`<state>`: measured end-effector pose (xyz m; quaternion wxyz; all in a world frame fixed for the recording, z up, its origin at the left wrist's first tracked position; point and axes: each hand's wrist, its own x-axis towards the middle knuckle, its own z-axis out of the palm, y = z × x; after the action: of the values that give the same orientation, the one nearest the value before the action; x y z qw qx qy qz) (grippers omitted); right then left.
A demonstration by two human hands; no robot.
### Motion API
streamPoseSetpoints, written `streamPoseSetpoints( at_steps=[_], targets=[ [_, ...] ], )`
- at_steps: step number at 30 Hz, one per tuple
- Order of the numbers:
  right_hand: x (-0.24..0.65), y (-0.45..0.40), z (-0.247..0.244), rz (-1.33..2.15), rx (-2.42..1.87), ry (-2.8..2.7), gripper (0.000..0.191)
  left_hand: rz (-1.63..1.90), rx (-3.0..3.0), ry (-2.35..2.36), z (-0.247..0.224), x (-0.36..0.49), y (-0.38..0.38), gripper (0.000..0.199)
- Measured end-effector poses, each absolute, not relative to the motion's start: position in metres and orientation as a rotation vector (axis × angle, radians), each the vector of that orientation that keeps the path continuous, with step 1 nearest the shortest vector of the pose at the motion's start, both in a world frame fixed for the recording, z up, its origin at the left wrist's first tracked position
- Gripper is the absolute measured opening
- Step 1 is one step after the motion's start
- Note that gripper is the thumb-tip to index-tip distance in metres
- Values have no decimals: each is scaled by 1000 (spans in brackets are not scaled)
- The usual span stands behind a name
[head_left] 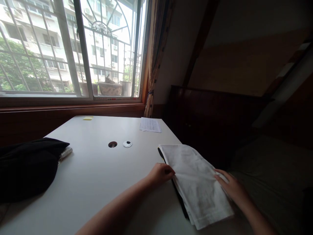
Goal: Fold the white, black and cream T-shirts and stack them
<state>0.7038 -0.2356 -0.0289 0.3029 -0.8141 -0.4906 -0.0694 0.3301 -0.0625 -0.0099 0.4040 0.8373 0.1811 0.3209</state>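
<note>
A folded piece of white cloth (195,176), perhaps a garment, lies at the right side of the white table, with a dark cloth edge (179,197) showing beneath its left side. My left hand (161,173) pinches the left edge of the white cloth between curled fingers. On the opposite edge, my right hand (230,184) rests with its fingers stretched over the cloth; its thumb is hard to make out.
A black cloth bundle (29,168) covers the left of the white table (97,182). Behind are a round cable hole (112,144), its cover (127,144), printed papers (150,125) and a yellow note (88,118). A barred window (105,49) and curtain (154,58) stand beyond.
</note>
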Motion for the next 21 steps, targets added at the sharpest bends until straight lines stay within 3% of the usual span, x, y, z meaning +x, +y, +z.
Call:
streamPoseSetpoints(
  at_steps=[3,5,13,21],
  targets=[
    [681,-229,-18,-682,-2132,-1438,44,826,2151,467,-14,330,-62,23],
    [655,-219,-10,-766,-2027,-1577,40,826,2168,469,-16,329,-61,24],
    [530,-184,-18,-238,-1896,-2151,53,853,2080,599,-11,323,-57,33],
    [496,-192,-7,63,-1906,-2259,67,892,2100,834,-8,320,-48,32]
  ],
)
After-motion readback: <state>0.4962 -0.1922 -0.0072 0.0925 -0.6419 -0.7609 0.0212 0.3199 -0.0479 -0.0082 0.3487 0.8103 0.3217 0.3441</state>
